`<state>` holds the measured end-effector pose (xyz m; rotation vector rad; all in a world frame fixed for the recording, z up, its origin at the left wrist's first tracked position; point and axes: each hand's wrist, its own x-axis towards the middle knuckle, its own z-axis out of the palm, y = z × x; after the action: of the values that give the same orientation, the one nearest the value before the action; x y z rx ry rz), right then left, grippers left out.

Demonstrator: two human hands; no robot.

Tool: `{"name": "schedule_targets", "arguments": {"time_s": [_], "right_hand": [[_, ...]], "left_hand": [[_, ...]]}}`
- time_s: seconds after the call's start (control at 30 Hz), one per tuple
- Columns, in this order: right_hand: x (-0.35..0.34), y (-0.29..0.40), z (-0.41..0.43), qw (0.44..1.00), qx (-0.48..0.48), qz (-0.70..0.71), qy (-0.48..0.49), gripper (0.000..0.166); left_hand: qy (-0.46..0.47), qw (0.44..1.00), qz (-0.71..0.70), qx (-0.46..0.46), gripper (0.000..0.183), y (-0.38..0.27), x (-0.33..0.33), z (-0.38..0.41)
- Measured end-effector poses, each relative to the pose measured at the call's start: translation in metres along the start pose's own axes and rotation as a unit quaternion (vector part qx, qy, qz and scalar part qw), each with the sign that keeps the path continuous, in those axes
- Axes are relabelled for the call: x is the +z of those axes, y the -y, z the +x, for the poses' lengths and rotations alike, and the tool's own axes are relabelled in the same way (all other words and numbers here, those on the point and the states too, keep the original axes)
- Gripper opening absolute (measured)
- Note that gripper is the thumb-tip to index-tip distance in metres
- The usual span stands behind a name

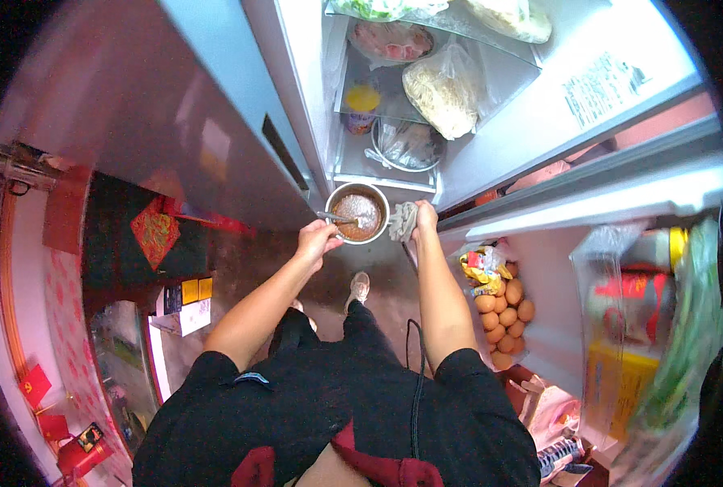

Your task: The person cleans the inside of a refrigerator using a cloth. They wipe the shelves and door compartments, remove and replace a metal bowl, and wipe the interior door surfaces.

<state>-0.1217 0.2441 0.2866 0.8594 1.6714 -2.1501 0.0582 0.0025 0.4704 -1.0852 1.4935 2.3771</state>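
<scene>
My left hand [317, 243] grips the left rim of a round metal bowl [386, 214] that holds brown contents with a pale patch on top. A spoon [338, 217] leans in the bowl, its handle over the rim near my left fingers. To the right of the bowl, my right hand [425, 220] is closed on a crumpled grey cloth [403, 221]. Both hands are before an open refrigerator. On its lower shelf sits a bowl [408, 145] with a clear plastic bag over it, and a yellow-lidded jar [361, 108] stands to its left.
Plastic-bagged food [443, 91] and packed meat [392, 41] lie on the glass shelves. The open refrigerator door at right holds brown eggs [507, 316], a yellow packet [482, 272] and bagged green vegetables [681, 341]. A dark panel [173, 122] rises at left, with boxes [185, 307] below it.
</scene>
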Motion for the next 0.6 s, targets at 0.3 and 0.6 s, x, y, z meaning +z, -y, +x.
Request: {"name": "schedule_targets", "arguments": {"time_s": [0.3,0.6], "right_hand": [[0.045,0.041,0.081,0.98,0.042,-0.193,0.016,0.041],[0.056,0.102,0.121,0.992,0.123,-0.015,0.025,0.02]], "left_hand": [[-0.073,0.994,-0.079,-0.013,0.011,0.039,0.044,0.092],[-0.117,0.982,-0.15,-0.012,0.008,0.042,0.067,0.163]]}}
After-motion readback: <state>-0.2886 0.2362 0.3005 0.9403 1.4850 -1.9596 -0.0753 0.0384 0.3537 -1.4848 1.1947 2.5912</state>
